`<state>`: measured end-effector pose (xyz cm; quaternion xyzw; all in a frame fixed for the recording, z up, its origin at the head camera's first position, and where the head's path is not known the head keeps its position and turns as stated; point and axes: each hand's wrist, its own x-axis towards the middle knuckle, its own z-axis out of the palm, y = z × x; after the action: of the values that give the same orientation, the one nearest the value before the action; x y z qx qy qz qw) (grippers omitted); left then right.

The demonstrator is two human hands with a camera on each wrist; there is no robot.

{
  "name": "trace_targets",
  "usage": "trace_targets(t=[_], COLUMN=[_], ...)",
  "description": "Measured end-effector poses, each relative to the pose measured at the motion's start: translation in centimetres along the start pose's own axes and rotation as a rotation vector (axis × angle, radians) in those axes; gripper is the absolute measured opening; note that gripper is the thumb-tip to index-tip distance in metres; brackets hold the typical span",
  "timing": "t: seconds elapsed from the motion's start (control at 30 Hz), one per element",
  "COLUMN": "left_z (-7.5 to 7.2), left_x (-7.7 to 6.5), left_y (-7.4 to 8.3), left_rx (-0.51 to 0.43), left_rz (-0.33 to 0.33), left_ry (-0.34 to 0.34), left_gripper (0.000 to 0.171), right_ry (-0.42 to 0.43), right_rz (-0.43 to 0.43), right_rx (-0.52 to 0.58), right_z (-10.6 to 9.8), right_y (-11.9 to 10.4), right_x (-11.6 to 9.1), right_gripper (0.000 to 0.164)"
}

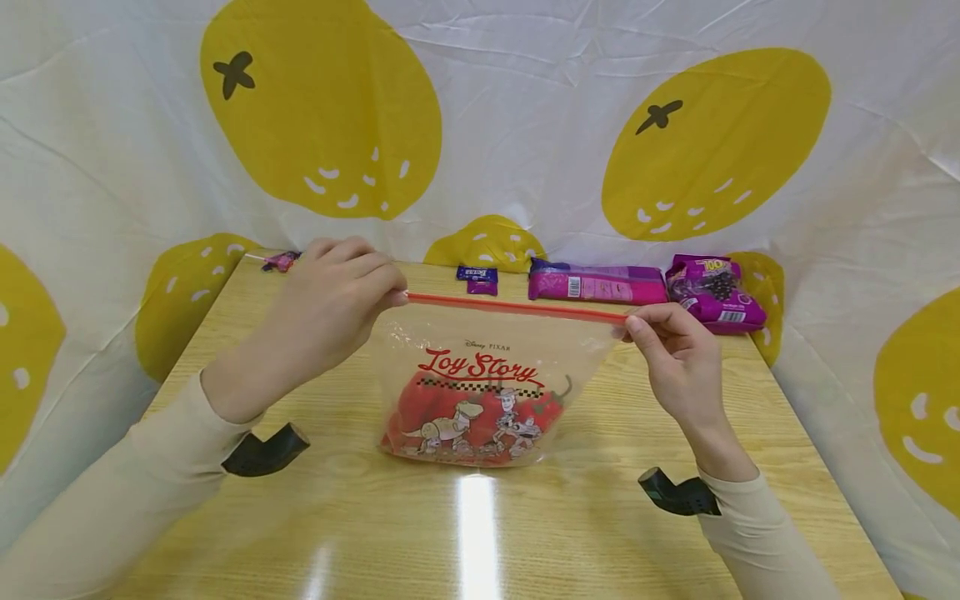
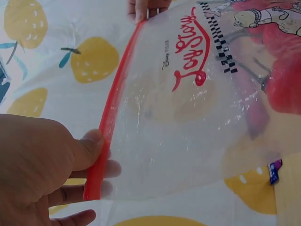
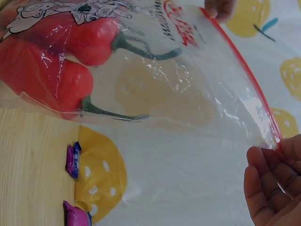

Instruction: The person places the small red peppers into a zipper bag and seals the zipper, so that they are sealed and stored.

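A clear zip bag (image 1: 480,333) printed with "Toy Story" and cartoon figures stands upright, its red zip strip (image 1: 517,306) stretched level along the top. Inside, at the bottom, lie red peppers (image 3: 91,42) with green stems. My left hand (image 1: 330,300) pinches the left end of the strip; in the left wrist view the thumb lies on the near side with fingers behind. At the opposite end, my right hand (image 1: 678,358) pinches the strip's right corner between thumb and fingers. Whether the zip is fully sealed cannot be made out.
Along the table's back edge lie a lollipop (image 1: 279,262), small blue and purple packets (image 1: 480,280), a long purple package (image 1: 596,282) and a purple bag (image 1: 712,292). A white cloth with yellow fruit prints (image 1: 517,100) hangs behind the wooden table (image 1: 360,517).
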<state>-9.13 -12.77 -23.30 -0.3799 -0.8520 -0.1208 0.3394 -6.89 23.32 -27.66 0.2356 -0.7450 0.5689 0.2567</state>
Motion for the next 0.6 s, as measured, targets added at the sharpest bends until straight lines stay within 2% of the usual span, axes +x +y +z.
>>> trace_targets(t=[0.23,0.43,0.5,0.6], left_z=[-1.2,-1.4,-1.2,-1.1], left_x=[-1.8,-2.4,-2.5,-2.5], left_y=[-1.2,-1.5,-1.4,-1.4], left_rx=[-0.005,-0.019,-0.023,-0.024], left_rz=[-0.016,-0.026,-0.030,-0.038], left_ry=[0.051,0.073,0.073,0.073], left_gripper=[0.006,0.007,0.008,0.009], right_ry=[-0.010,-0.021,-0.029,-0.038], right_rz=[0.011,0.017,0.039,0.022], right_rx=[-0.069,-0.131,-0.222,-0.458], right_z=[0.1,0.2,0.2,0.5], right_y=[-0.5,0.0,0.0,-0.5], right_x=[0.1,0.4,0.4,0.6], right_gripper=[0.007,0.006,0.006,0.012])
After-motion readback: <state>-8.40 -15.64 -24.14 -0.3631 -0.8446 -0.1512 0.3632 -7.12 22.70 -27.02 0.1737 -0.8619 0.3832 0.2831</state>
